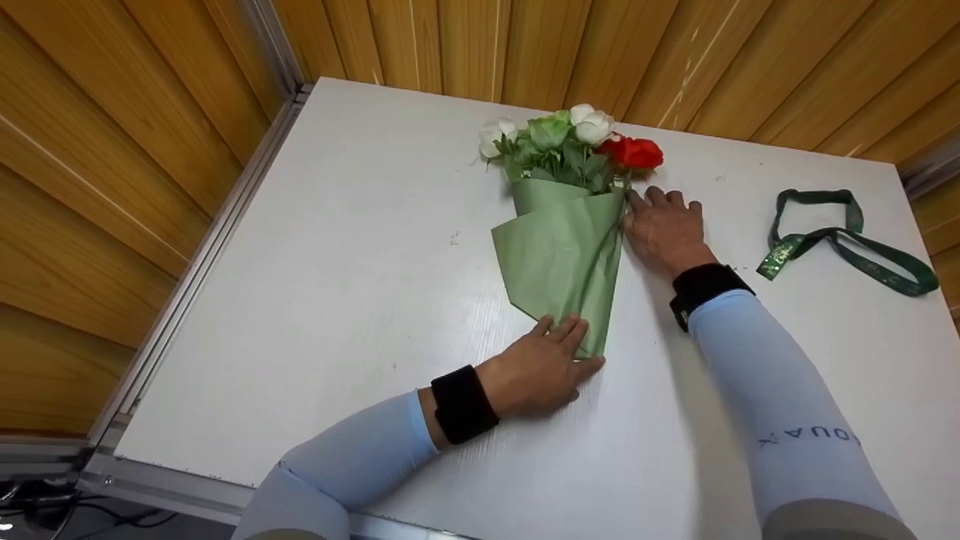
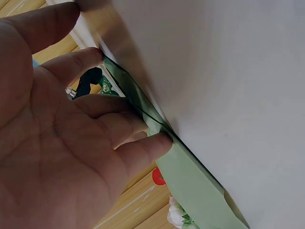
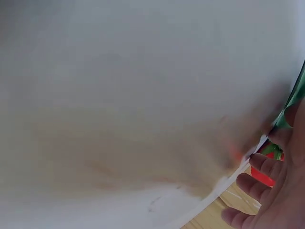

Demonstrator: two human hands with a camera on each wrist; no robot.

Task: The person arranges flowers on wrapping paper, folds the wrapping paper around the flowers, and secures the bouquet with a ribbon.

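Note:
A bouquet of white flowers [image 1: 592, 125], a green flower [image 1: 549, 131] and a red flower [image 1: 636, 153] lies on the table, wrapped in light green paper [image 1: 551, 247]. At the paper's narrow lower end my left hand [image 1: 536, 371] rests with spread, nearly straight fingers. In the left wrist view, those fingertips [image 2: 159, 143] touch the green paper [image 2: 190, 186]. My right hand [image 1: 666, 229] lies along the wrap's upper right edge, below the red flower, its thumb side against the paper. Its relaxed fingers [image 3: 252, 186] hold nothing in the right wrist view.
A dark green ribbon [image 1: 847, 236] lies loosely looped on the right of the white table [image 1: 337, 262]. Wooden panel walls [image 1: 480, 45] stand behind and to the left. A metal frame [image 1: 202, 262] runs along the table's left edge.

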